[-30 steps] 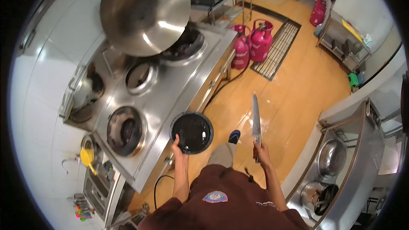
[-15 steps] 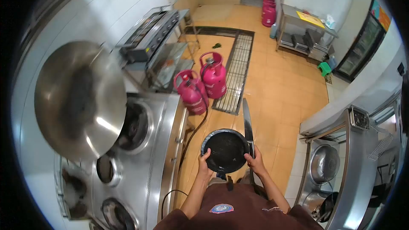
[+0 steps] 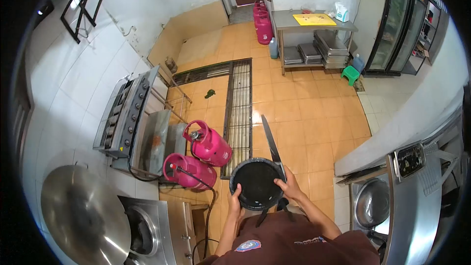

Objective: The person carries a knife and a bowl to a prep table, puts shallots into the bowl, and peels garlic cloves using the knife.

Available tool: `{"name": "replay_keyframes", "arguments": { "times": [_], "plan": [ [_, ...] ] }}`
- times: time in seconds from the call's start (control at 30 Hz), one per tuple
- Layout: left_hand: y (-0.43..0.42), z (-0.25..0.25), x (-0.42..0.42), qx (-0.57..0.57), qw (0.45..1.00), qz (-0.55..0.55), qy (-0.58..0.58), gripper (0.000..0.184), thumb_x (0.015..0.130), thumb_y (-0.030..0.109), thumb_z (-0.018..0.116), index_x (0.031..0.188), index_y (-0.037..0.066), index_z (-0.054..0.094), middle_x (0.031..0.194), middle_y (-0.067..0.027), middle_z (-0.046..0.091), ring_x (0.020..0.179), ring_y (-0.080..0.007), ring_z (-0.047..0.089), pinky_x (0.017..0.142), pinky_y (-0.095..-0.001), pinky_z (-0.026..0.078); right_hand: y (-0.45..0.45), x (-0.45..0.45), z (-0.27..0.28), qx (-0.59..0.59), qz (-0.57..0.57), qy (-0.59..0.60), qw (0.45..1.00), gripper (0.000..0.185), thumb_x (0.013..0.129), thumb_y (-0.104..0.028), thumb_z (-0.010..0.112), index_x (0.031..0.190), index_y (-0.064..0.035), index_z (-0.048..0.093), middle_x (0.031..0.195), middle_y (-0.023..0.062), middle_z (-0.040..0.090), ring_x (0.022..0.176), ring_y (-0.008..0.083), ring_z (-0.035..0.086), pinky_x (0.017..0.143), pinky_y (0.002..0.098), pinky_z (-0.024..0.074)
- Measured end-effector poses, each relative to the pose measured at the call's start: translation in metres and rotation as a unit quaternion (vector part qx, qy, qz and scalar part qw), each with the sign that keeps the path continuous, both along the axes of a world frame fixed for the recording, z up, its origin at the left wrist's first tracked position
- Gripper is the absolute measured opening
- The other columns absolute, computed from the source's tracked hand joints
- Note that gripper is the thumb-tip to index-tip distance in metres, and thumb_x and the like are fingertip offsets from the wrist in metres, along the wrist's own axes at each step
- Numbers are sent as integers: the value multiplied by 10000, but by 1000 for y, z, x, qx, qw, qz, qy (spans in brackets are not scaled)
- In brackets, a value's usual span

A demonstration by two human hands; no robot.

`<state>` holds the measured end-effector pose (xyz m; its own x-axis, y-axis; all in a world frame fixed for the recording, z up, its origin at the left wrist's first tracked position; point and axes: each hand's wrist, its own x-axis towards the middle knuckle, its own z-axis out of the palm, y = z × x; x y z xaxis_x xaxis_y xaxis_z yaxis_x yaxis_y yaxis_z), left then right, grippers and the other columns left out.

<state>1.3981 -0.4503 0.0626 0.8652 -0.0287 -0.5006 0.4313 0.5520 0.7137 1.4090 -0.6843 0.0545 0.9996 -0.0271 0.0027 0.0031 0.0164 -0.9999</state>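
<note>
A round black bowl is held level in front of my brown shirt. My left hand grips its left rim, thumb over the edge. At the right rim, my right hand holds a long knife and also rests its thumb on the bowl. The blade points forward, away from me, beside the bowl. The knife's handle is mostly hidden by my right hand and the bowl.
Pink gas cylinders with a black hose stand front left, beside a grill. A large wok leans over the stove. Ahead are a floor grate, a steel table and a green stool. A shelf unit is at right.
The view has turned right, away from the stove towards the steel table. My right hand with the knife has come in to the bowl's right rim.
</note>
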Motion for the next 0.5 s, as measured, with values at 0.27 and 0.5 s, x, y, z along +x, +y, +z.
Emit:
{"name": "replay_keyframes", "arguments": {
  "times": [0.27, 0.5],
  "plan": [
    [-49, 22, 172, 245, 956, -68, -146, 478, 963, 207, 650, 1362, -19, 515, 1336, -109, 582, 1216, -229, 527, 1065, -362, 372, -55, 158, -17, 93, -14, -16, 995, 466, 832, -97, 646, 1264, 35, 529, 1099, 114, 649, 1038, 198, 595, 948, 337, 462],
    [-134, 9, 348, 231, 956, -121, -132, 380, 948, 181, 653, 1265, -22, 598, 1166, -99, 668, 1055, -199, 605, 974, -335, 442, -140, 290, -36, 87, -42, 39, 995, 507, 833, -72, 610, 1322, 10, 504, 1181, 80, 613, 1085, 167, 567, 981, 324, 448]
  ]
}}
